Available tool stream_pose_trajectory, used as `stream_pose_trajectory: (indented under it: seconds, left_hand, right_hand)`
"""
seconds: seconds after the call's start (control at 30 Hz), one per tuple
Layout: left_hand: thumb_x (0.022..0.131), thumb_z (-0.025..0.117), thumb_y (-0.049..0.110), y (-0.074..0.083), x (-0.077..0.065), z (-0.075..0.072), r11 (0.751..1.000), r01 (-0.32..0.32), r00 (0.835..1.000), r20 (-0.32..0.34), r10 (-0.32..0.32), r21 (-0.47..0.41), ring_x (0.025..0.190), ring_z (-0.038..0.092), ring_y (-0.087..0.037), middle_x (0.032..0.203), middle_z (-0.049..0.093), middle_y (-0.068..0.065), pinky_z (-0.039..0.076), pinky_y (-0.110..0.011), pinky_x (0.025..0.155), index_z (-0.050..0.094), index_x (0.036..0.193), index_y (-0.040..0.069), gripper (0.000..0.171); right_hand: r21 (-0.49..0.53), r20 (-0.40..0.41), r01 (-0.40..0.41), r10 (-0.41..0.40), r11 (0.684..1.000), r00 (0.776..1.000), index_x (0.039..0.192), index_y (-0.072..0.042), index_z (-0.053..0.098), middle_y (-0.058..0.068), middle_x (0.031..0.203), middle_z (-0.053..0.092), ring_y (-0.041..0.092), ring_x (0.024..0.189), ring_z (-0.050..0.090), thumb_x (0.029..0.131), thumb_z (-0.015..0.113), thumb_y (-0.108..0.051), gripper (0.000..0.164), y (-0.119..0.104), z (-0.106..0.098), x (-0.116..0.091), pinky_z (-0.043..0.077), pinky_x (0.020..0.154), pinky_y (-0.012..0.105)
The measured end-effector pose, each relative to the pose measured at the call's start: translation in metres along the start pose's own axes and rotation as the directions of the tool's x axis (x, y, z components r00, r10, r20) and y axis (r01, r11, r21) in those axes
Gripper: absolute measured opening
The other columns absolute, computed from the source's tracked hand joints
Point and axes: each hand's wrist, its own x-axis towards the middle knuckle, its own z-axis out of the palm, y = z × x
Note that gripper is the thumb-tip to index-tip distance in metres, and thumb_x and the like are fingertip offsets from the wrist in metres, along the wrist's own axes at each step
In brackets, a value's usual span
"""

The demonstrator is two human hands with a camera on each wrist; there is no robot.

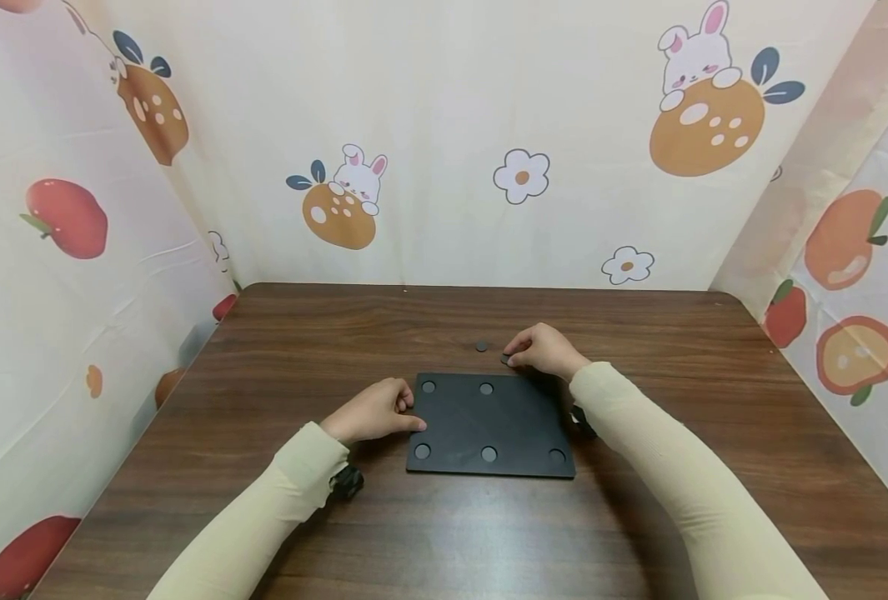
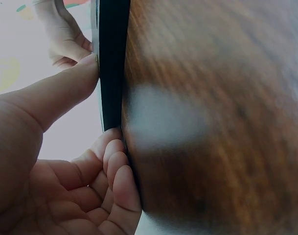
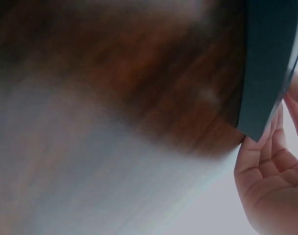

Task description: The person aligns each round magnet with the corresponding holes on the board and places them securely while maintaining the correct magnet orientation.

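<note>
A flat black board (image 1: 492, 425) with several round recesses lies on the table. My left hand (image 1: 376, 410) holds its left edge, the thumb on the top face and the curled fingers against the side; the left wrist view shows this grip on the board's edge (image 2: 112, 63) up close. Just beyond the far edge of the board, my right hand (image 1: 549, 352) pinches a small dark disc (image 1: 505, 358) between thumb and fingertips. Another small dark disc (image 1: 481, 347) lies on the table to its left. In the right wrist view the disc is hidden, and the right hand (image 3: 271, 181) shows behind the board's corner.
The brown wood-grain table (image 1: 323, 333) carries the board and discs. A cream curtain (image 1: 444, 167) printed with rabbits and fruit hangs behind the far edge and along both sides. A dark wrist device (image 1: 348, 482) sits below the left cuff.
</note>
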Motion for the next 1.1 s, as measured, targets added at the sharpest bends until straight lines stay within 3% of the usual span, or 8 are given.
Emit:
stream_pose_trajectory:
  seconds: [0.77, 1.1]
  left_hand:
    - [0.076, 0.075, 0.033, 0.000, 0.001, 0.001, 1.000, -0.011, 1.000, 0.000, 0.011, 0.015, 0.066, 0.043, -0.014, 0.080, 0.049, -0.005, 0.037, -0.029, 0.062, 0.052, 0.089, 0.007, 0.037]
    - [0.076, 0.075, 0.033, 0.000, 0.000, 0.000, 1.000, -0.004, 1.000, -0.007, 0.004, 0.020, 0.067, 0.044, -0.014, 0.081, 0.049, -0.005, 0.037, -0.029, 0.062, 0.052, 0.090, 0.007, 0.037]
  right_hand:
    - [-0.025, -0.024, 0.056, -0.056, 0.998, 0.998, 0.093, -0.015, 0.073, 0.000, 0.087, 0.068, 0.016, 0.075, 0.055, 0.082, 0.070, -0.023, 0.014, 0.005, -0.008, -0.003, 0.045, 0.068, 0.030]
    - [0.019, -0.047, 0.066, -0.065, 0.998, 0.997, 0.094, -0.016, 0.073, 0.003, 0.101, 0.067, 0.019, 0.089, 0.057, 0.084, 0.068, -0.022, 0.013, -0.001, -0.017, -0.016, 0.047, 0.075, 0.034]
